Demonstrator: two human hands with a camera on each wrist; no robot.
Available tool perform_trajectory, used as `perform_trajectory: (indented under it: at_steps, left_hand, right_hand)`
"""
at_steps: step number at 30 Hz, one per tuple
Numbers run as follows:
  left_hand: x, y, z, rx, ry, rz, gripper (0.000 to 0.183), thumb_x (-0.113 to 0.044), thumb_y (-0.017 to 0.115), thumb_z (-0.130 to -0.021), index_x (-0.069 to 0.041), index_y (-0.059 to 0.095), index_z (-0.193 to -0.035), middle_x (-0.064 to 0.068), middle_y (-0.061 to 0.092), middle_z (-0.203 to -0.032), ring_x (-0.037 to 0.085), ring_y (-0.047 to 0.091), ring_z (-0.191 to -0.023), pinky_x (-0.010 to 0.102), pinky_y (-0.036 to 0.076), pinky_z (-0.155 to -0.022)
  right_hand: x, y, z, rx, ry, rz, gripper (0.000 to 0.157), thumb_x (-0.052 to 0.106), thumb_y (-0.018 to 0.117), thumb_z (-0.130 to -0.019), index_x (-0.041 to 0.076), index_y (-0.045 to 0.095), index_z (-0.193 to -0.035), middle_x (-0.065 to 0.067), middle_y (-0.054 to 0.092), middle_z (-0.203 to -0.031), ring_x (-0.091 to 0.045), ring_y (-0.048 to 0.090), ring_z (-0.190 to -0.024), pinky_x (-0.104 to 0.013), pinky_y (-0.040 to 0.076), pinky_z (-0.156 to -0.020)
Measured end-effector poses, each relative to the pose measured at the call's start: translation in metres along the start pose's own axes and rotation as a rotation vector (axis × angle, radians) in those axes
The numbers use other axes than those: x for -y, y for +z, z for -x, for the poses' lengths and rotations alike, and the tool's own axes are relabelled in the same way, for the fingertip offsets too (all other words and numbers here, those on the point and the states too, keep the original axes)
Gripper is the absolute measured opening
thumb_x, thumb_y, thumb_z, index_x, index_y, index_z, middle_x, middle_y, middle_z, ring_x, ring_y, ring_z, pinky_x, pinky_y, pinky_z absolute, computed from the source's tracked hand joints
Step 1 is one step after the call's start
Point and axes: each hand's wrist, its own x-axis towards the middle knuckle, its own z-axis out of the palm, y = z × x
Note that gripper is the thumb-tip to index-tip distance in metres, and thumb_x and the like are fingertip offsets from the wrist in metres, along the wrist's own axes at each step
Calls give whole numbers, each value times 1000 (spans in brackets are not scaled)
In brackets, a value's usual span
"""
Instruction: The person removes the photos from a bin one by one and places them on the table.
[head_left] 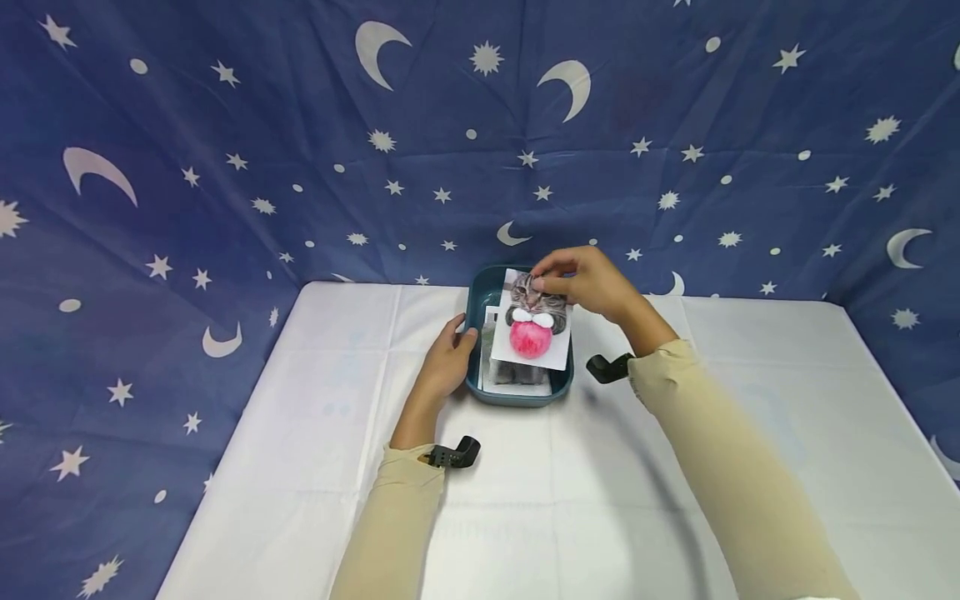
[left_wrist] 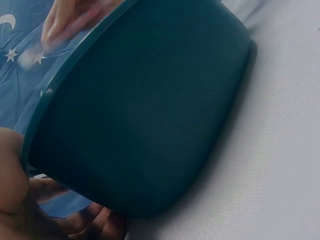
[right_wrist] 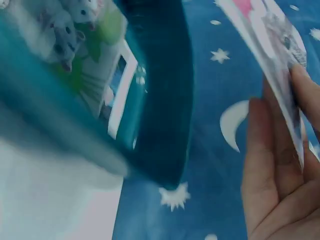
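Observation:
My right hand (head_left: 588,282) pinches the upper right part of a cat photo card (head_left: 558,354), holding it tilted above a teal plastic basin (head_left: 517,401). On the card are two white pompoms and a fluffy pink pompom (head_left: 530,340). The right wrist view shows the card (right_wrist: 270,50) nearly edge-on, between thumb and fingers. At the basin's left side, my left hand (head_left: 447,360) grips the rim; its fingers (left_wrist: 100,220) lie against the outer wall in the left wrist view. Other photo cards (head_left: 517,386) lie in the basin, partly covered by the held one; one picture (right_wrist: 65,40) shows small grey-white animals.
The basin stands at the back of a table with a white cloth (head_left: 510,533). A blue curtain (head_left: 450,150) with moons and stars rises behind it and along the sides. Each wrist carries a black strapped camera (head_left: 457,452).

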Motion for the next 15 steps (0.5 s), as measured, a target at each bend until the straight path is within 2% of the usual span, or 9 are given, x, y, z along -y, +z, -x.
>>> perform_trajectory:
  at_steps: [5,9,12,15]
  left_hand:
    - [0,0,0,1,-13,2,57,-38,48,-108,-20,34,-160,17,44,-159,32,38,-150,49,29,-124]
    - [0,0,0,-1,-17,5,57,-39,48,-108,-20,34,-160,16,45,-158,31,39,-150,49,29,-124]
    - [0,0,1,5,-18,1,57,-38,48,-108,-20,34,-160,16,44,-159,32,38,-150,50,28,-124]
    - [-1,-1,1,11,-19,-2,57,-38,48,-108,-20,33,-160,16,43,-160,31,37,-151,50,27,-125]
  right_hand:
    - [-21,-26,19,-95,53,-22,26,23,78,-93,15,77,-117,-2,70,-99,-20,60,-100,-25,52,-76]
    - [-43,-47,29,-173,89,-17,33,28,79,-92,10,76,-119,1,70,-96,-19,59,-100,-22,50,-75]
    - [-61,-61,33,-217,123,-13,36,29,80,-91,6,76,-117,4,70,-103,-17,57,-102,-21,50,-75]
    - [-80,-71,31,-228,163,7,39,31,80,-90,4,75,-118,5,67,-108,-16,54,-103,-20,50,-74]
